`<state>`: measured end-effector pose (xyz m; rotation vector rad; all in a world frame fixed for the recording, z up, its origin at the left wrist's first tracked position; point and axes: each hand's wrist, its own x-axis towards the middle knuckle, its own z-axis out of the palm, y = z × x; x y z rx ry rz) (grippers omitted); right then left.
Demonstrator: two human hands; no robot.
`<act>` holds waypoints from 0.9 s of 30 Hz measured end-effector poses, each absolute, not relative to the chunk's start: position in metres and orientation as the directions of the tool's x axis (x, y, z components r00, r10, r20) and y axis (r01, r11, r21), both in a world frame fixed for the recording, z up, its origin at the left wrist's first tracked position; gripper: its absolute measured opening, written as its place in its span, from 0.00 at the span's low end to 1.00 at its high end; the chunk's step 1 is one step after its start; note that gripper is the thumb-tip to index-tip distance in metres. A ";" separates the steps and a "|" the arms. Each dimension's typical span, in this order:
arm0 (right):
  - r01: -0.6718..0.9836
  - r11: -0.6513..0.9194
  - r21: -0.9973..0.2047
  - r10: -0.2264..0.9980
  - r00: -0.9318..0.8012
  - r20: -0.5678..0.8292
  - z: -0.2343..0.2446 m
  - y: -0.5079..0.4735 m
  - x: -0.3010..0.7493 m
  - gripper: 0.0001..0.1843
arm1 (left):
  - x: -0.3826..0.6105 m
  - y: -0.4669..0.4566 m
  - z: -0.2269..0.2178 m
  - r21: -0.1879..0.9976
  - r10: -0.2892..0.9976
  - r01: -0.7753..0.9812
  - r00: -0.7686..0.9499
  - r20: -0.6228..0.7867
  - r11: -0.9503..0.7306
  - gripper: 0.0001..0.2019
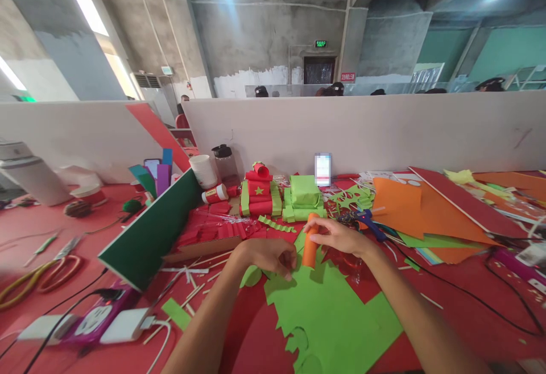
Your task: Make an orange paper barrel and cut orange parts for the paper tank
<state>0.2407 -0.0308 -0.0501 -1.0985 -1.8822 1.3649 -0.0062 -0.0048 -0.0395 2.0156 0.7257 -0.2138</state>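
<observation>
My right hand is closed around an orange paper roll, which stands nearly upright over a cut sheet of green paper. My left hand rests on the left edge of that green sheet with its fingers curled and pressed together; whether they pinch anything is hidden. A red and green paper tank model and a green paper model stand just beyond my hands.
A blue glue gun lies right of my hand, by orange paper sheets. A dark green board leans at left. Scissors, a power strip, cables, paper cups and a white partition surround the red table.
</observation>
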 end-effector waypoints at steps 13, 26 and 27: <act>0.269 0.195 -0.943 0.851 -0.525 0.026 -0.048 -0.030 0.244 0.11 | 0.003 -0.012 -0.041 0.767 0.326 0.551 0.829 -0.455 -0.328 0.28; 0.263 0.169 -0.950 0.877 -0.479 0.024 -0.048 -0.026 0.254 0.12 | 0.001 -0.011 -0.042 0.761 0.436 0.530 0.825 -0.361 -0.374 0.21; 0.249 0.161 -0.955 0.880 -0.474 0.025 -0.047 -0.027 0.254 0.12 | -0.001 -0.009 -0.042 0.747 0.489 0.538 0.809 -0.326 -0.391 0.19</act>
